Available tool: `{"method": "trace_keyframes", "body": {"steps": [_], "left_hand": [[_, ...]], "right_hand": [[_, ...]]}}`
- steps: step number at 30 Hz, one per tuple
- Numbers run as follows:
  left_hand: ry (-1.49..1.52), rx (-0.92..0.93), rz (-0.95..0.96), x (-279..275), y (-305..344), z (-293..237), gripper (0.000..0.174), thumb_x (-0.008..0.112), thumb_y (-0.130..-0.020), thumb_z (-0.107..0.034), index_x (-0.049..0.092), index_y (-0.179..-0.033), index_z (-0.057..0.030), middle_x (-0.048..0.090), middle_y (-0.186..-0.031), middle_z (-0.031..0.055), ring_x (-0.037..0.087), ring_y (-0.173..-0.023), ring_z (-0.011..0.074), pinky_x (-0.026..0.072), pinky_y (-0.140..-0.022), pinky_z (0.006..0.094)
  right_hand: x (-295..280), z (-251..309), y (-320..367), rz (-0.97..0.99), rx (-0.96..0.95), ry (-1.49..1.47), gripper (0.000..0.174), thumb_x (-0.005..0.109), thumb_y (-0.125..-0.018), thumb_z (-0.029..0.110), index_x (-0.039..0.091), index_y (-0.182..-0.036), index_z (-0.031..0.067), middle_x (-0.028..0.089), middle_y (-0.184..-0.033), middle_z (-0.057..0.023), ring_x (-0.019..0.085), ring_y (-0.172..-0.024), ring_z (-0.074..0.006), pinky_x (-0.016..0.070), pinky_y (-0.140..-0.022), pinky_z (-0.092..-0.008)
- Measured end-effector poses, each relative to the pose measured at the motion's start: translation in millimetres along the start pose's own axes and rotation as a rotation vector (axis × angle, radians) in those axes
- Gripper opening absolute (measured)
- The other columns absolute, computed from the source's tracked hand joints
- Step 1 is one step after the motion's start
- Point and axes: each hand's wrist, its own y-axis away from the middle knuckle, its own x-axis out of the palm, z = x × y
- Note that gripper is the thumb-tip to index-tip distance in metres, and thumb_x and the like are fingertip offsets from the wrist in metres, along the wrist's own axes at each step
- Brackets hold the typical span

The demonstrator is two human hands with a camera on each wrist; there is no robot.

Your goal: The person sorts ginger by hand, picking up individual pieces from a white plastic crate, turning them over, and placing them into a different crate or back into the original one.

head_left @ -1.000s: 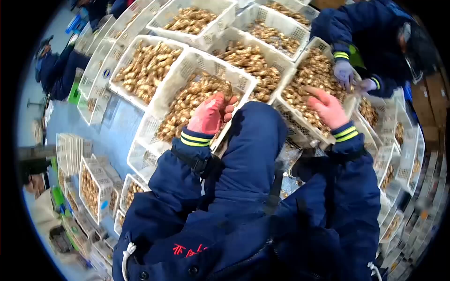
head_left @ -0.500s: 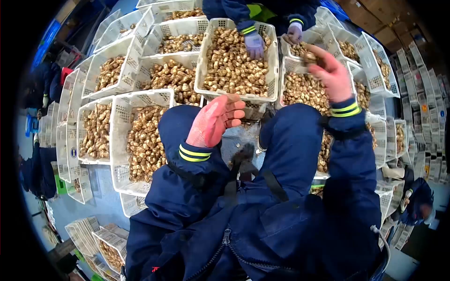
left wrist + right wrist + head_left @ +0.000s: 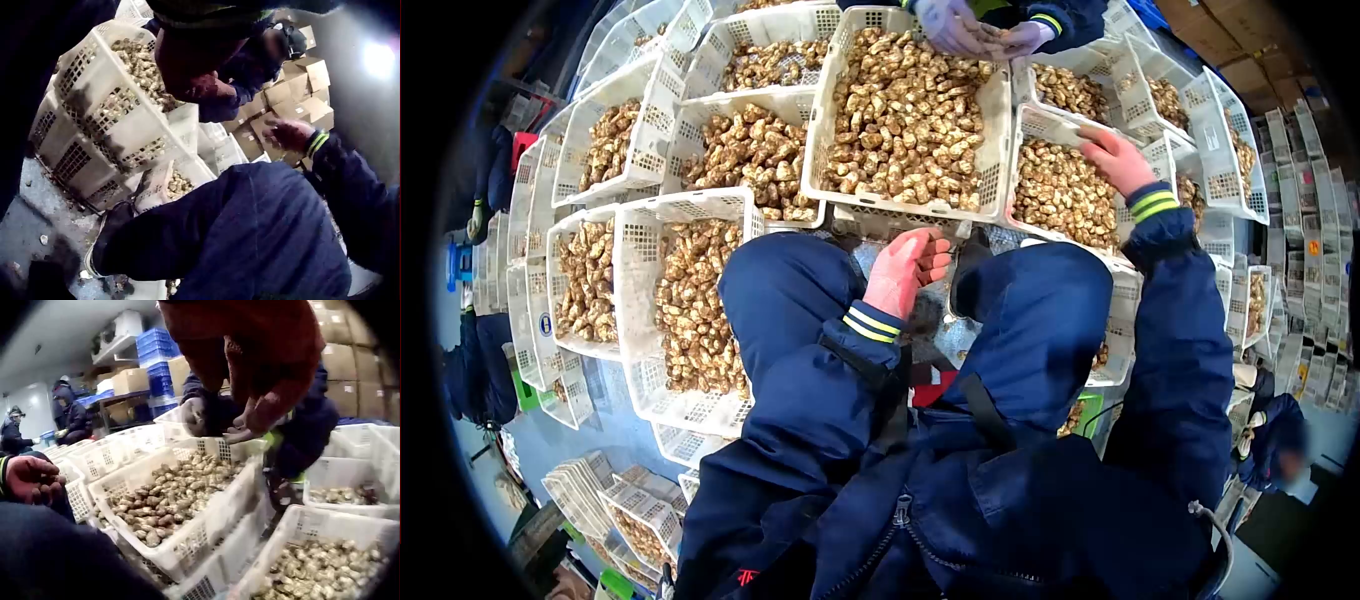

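My left hand, in a pink glove, hovers between my knees with its fingers loosely curled and nothing visible in them. My pink-gloved right hand hangs over the right-hand crate, fingers loosely extended towards its contents. That crate holds many knobbly brown-and-cream tubers. In the right wrist view the fingers droop above the crates, with no tuber seen between them. Straight ahead of my knees stands a fuller white crate of the same tubers.
Opposite, another person's grey-gloved hands meet over the far rim of the middle crate. A tuber-filled crate stands beside my left knee, with more crates stacked around. Cardboard boxes rise at the back right. Bits of debris lie on the floor.
The view has swung left to right. The left hand, earlier holding a tuber, is now empty between the knees. The right hand, earlier holding a tuber, has opened over the right crate.
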Motion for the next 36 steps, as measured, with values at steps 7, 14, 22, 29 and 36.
{"method": "trace_keyframes", "body": {"steps": [7, 14, 22, 29, 36], "left_hand": [[0.071, 0.256, -0.311, -6, -4, -17, 0.032, 0.053, -0.086, -0.023, 0.050, -0.108, 0.0004, 0.059, -0.094, 0.0108, 0.059, -0.076, 0.0172, 0.0481, -0.066, 0.0258], [0.128, 0.370, -0.413, -1, -16, -36, 0.030, 0.049, -0.088, -0.022, 0.049, -0.108, -0.0003, 0.058, -0.092, 0.0086, 0.056, -0.074, 0.0124, 0.0456, -0.065, 0.0237], [0.152, 0.471, -0.488, 0, -29, -44, 0.031, 0.049, -0.088, -0.021, 0.048, -0.109, 0.0007, 0.057, -0.094, 0.0084, 0.055, -0.075, 0.0133, 0.0461, -0.066, 0.0247], [0.190, 0.420, -0.508, -4, -34, -52, 0.031, 0.049, -0.087, -0.019, 0.047, -0.111, 0.0003, 0.057, -0.094, 0.0086, 0.055, -0.076, 0.0134, 0.0457, -0.068, 0.0252], [0.199, 0.437, -0.467, -5, -36, -51, 0.030, 0.048, -0.088, -0.020, 0.047, -0.110, 0.0007, 0.057, -0.094, 0.0078, 0.055, -0.076, 0.0129, 0.0452, -0.069, 0.0244]], "right_hand": [[171, 73, -124, 0.475, -0.260, 0.310, 0.039, 0.051, -0.078, 0.032, 0.055, -0.112, 0.0134, 0.061, -0.099, -0.0113, 0.059, -0.081, -0.0213, 0.0461, -0.073, -0.0307], [246, 61, -114, 0.672, -0.280, 0.457, 0.048, 0.049, -0.077, 0.044, 0.050, -0.116, 0.0146, 0.058, -0.104, -0.0156, 0.055, -0.096, -0.0277, 0.0428, -0.084, -0.0352], [238, 86, -158, 0.457, -0.306, 0.437, 0.034, 0.050, -0.077, 0.028, 0.057, -0.108, 0.0149, 0.061, -0.099, -0.0123, 0.057, -0.092, -0.0270, 0.0439, -0.081, -0.0342], [304, 114, -188, 0.509, -0.300, 0.681, 0.050, 0.056, -0.074, 0.031, 0.046, -0.120, 0.0152, 0.053, -0.114, -0.0135, 0.051, -0.105, -0.0265, 0.0387, -0.091, -0.0340], [279, 95, -188, 0.505, -0.399, 0.604, 0.026, 0.052, -0.076, 0.027, 0.061, -0.096, 0.0123, 0.062, -0.094, -0.0113, 0.057, -0.090, -0.0261, 0.0431, -0.082, -0.0340]]}}
